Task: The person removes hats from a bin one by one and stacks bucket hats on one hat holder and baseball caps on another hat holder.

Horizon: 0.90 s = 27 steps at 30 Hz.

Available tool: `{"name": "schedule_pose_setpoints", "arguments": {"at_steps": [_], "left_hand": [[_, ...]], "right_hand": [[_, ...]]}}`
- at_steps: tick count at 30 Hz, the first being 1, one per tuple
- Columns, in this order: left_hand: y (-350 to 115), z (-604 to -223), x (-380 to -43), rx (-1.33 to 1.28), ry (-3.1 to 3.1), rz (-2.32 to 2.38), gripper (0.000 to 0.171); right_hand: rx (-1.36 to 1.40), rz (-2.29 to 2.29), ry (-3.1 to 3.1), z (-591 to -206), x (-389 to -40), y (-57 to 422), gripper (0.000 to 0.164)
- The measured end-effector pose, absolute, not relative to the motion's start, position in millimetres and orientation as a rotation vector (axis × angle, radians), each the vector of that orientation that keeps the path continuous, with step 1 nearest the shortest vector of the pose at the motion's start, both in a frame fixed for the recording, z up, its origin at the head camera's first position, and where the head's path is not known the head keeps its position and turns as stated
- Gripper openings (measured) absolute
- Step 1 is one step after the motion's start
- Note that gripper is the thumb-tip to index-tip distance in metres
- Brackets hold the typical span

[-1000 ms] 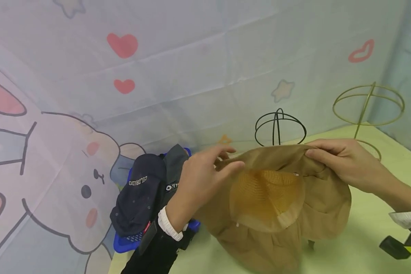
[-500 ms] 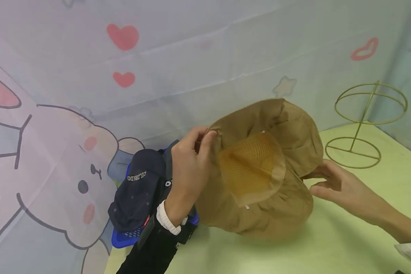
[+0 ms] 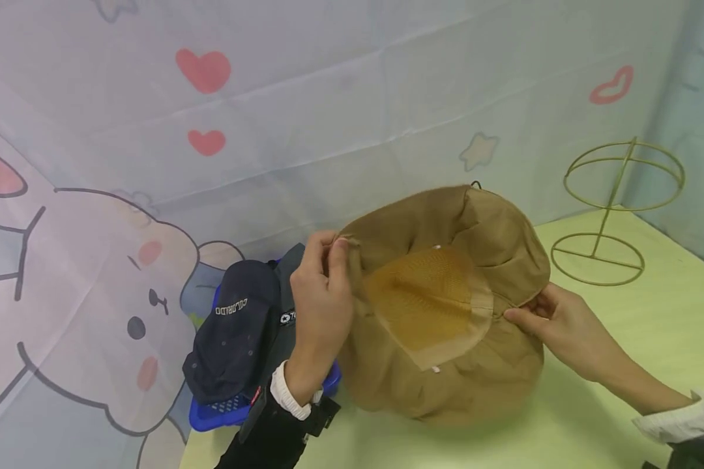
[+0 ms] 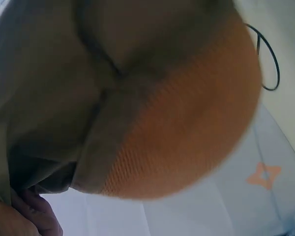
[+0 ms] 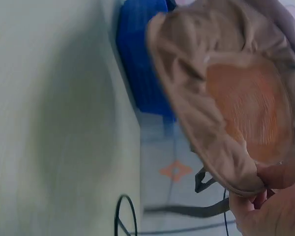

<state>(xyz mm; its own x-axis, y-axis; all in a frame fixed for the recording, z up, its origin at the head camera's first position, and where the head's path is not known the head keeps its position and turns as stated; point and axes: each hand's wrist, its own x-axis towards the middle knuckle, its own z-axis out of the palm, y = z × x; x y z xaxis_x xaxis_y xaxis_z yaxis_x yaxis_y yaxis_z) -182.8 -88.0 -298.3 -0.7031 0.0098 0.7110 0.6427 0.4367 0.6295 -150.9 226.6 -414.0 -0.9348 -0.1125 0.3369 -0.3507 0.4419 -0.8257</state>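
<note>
A tan wide-brimmed sun hat (image 3: 416,221) is held up over the table with its inside toward me. Its crown is orange-brown mesh (image 3: 428,299). My left hand (image 3: 322,312) pinches the left edge of the brim between thumb and fingers. On the right, my right hand (image 3: 569,335) grips the brim with the thumb on the inner side. The right wrist view shows a dark strap (image 5: 191,210) hanging from the hat beside that hand. In the left wrist view the mesh crown (image 4: 187,123) bulges outward, and part of my left hand (image 4: 32,216) shows at the lower corner.
A blue basket (image 3: 211,417) at the left holds a navy "COLORADO" cap (image 3: 234,332) and a dark grey cap (image 3: 290,260). A gold wire hat stand (image 3: 610,208) stands at the back right. A black wire stand (image 3: 476,185) is mostly hidden behind the hat.
The hat has turned and come up in front of the black stand. My left hand has taken hold of the left brim; my right hand has shifted from the far edge to the right side.
</note>
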Motion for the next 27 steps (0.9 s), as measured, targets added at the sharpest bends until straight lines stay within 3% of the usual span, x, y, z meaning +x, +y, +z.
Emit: {"name": "schedule_pose_setpoints", "arguments": {"at_steps": [5, 12, 15, 20, 25, 27], "left_hand": [[-105, -304, -187, -0.466, -2.125, -1.291, 0.025], [-125, -312, -185, -0.445, -2.397, -1.178, 0.016], [-129, -306, -182, -0.43, -2.599, -1.056, 0.024], [-115, -296, -180, -0.543, -2.724, -0.984, 0.046], [-90, -294, -187, -0.743, -2.635, -0.864, 0.029], [-83, -296, -190, -0.763, -2.552, -0.855, 0.035]], "right_hand": [[0.314, 1.341, -2.474, -412, -151, 250, 0.013], [0.349, 1.478, -2.482, -403, -148, 258, 0.011], [0.388, 1.496, -2.466, -399, -146, 257, 0.007], [0.448, 1.481, -2.417, -393, -144, 251, 0.015], [0.509, 1.442, -2.375, -388, -143, 240, 0.021], [0.516, 1.451, -2.372, -388, -142, 237, 0.02]]}}
